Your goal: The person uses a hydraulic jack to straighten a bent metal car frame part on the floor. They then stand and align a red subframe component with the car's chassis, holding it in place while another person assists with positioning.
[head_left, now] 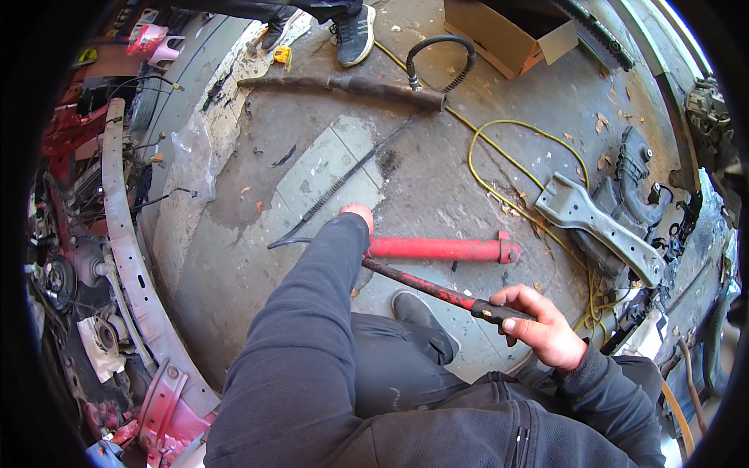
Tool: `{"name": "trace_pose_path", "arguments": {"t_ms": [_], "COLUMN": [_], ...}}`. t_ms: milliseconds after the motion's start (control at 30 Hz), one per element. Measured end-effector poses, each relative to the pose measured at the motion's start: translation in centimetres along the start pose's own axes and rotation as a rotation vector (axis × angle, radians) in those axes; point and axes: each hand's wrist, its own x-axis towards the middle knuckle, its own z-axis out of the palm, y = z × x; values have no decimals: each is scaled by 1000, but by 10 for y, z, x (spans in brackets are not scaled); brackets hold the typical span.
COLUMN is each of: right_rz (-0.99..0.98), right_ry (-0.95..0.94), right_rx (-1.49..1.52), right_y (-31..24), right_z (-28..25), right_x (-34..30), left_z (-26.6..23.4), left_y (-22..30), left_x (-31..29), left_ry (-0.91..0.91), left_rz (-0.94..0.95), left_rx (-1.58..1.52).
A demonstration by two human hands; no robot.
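A red hydraulic hand pump (441,249) lies on the concrete floor in front of me. My right hand (542,324) is closed around the black grip of its pump handle (425,286), thumb on top. My left hand (359,214) is at the pump's left end; sleeve and wrist hide most of its fingers, so its hold is unclear. From near that end a black hose (343,178) with a coiled spring guard runs up toward a long, rusty brown cylinder (367,88). A looped black hose (441,40) is fixed to a fitting on this cylinder.
A yellow cable (488,139) winds across the floor on the right, beside a grey metal bracket (601,226) and black plastic parts. An open cardboard box (507,39) stands at the back. A person's shoes (355,35) are beyond the cylinder. At left sits a stripped car front (129,234).
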Motion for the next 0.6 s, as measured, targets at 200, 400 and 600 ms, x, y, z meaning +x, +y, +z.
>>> {"name": "trace_pose_path", "arguments": {"t_ms": [200, 400, 600], "right_rz": [10, -11, -7], "right_ry": [2, 22, 13], "right_rx": [-26, -16, -106], "right_y": [2, -2, 0], "right_z": [-4, -10, -22], "right_x": [2, 8, 8], "left_z": [0, -9, -74], "left_y": [-2, -10, -8], "left_x": [-6, -6, -63], "left_ry": [15, 55, 356], "left_rz": [31, -100, 161], "left_rx": [17, -160, -362]}}
